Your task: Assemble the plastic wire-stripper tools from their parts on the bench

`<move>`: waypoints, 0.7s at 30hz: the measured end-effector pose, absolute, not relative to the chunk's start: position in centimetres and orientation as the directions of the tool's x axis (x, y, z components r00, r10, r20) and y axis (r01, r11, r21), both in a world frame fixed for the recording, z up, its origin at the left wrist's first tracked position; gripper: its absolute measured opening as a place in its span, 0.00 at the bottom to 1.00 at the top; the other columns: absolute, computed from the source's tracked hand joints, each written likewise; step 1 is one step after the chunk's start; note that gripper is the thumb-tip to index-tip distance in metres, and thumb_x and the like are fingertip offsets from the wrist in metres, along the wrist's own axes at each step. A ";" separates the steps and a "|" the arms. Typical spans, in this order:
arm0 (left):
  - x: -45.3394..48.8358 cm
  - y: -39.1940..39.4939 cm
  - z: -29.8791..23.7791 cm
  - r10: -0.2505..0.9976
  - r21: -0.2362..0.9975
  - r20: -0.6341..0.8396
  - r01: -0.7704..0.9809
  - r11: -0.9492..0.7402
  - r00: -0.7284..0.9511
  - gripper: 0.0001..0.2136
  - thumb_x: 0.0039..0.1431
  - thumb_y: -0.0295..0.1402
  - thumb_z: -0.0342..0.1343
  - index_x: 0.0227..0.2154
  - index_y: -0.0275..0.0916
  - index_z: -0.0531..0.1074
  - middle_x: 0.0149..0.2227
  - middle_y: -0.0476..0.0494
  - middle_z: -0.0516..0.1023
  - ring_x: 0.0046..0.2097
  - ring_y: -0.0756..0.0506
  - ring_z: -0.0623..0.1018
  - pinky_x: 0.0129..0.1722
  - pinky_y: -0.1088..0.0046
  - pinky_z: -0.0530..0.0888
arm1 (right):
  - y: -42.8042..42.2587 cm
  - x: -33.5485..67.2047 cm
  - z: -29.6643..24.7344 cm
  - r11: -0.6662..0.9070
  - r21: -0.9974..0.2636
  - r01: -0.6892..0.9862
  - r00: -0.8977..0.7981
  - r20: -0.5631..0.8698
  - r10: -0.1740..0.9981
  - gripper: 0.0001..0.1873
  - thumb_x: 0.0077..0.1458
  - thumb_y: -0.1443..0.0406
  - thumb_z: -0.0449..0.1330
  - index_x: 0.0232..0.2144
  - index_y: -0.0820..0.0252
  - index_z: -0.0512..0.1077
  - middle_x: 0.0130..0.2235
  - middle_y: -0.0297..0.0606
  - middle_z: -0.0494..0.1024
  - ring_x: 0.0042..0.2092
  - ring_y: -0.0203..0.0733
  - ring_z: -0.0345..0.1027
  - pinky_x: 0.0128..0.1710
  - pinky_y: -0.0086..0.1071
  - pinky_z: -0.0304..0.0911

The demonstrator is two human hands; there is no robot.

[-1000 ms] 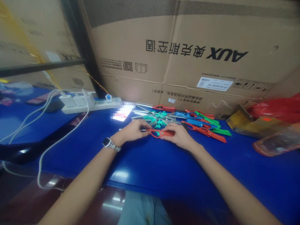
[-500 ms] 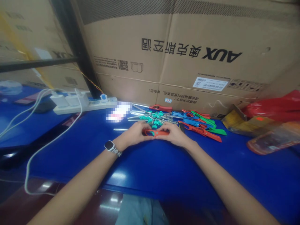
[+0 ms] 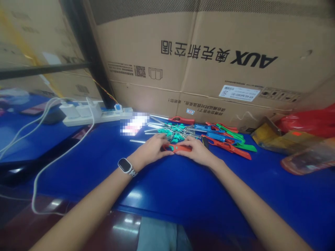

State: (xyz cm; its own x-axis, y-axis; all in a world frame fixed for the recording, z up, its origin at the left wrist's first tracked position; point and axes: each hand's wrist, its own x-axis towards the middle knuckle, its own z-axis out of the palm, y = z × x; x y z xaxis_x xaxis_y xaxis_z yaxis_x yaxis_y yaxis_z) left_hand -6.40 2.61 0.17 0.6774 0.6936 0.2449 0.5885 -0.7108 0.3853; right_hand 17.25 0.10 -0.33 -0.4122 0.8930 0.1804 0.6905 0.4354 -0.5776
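Observation:
Both my hands hold one orange-red stick lighter [image 3: 180, 148] low over the blue table. My left hand [image 3: 154, 148] pinches its trigger end, and a metal tube [image 3: 137, 141] sticks out to the left past the fingers. A bit of teal shows in the body near my left thumb. My right hand [image 3: 195, 149] grips the handle end, thumb in front and fingers behind. Just beyond my fingers lies a pile of teal lighter parts [image 3: 174, 130] with metal tubes. Right of them lie red lighter bodies [image 3: 230, 147], blue lighter bodies [image 3: 220, 136] and green lighter bodies [image 3: 242, 144].
A large cardboard box [image 3: 199, 76] stands behind the table [image 3: 183, 188]. To the left are a white power strip [image 3: 96, 118] with plugs and a looping white cable [image 3: 52, 167]. At right lie a red plastic bag [image 3: 309, 118] and a clear package [image 3: 309, 160].
The whole view has shifted slightly. My hands keep their hold on the lighter, and a little more teal shows in its body near my left thumb.

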 end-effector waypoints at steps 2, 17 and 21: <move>-6.5 2.6 0.2 0.689 0.398 0.248 0.577 -0.713 0.681 0.17 0.60 0.47 0.59 0.41 0.37 0.76 0.41 0.39 0.74 0.45 0.39 0.74 0.45 0.63 0.70 | 0.2 17.3 -0.4 0.456 -0.529 0.716 -0.437 0.170 0.883 0.19 0.58 0.51 0.63 0.49 0.48 0.79 0.36 0.37 0.66 0.39 0.44 0.66 0.40 0.37 0.62; -6.5 2.7 0.4 0.680 0.396 0.250 0.568 -0.722 0.690 0.13 0.61 0.42 0.59 0.39 0.36 0.75 0.40 0.39 0.73 0.45 0.38 0.73 0.46 0.61 0.71 | 0.4 16.7 0.4 0.548 -0.373 0.749 -0.533 0.152 0.832 0.17 0.61 0.52 0.59 0.51 0.44 0.77 0.37 0.38 0.67 0.39 0.43 0.63 0.40 0.36 0.61; -6.7 2.9 0.2 0.696 0.404 0.226 0.585 -0.704 0.682 0.14 0.59 0.43 0.61 0.39 0.37 0.75 0.41 0.39 0.73 0.46 0.38 0.73 0.46 0.61 0.71 | 0.4 16.7 0.1 0.494 -0.401 0.771 -0.480 0.144 0.866 0.19 0.60 0.52 0.61 0.51 0.48 0.77 0.37 0.38 0.66 0.39 0.43 0.64 0.39 0.35 0.60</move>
State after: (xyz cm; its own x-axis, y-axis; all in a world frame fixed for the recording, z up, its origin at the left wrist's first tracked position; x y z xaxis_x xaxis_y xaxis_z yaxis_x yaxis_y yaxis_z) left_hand -6.68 2.86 0.24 0.6816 0.6959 0.2261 0.5847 -0.7038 0.4036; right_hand 16.69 0.39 0.06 -0.4796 0.8655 0.1444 0.7713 0.4943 -0.4009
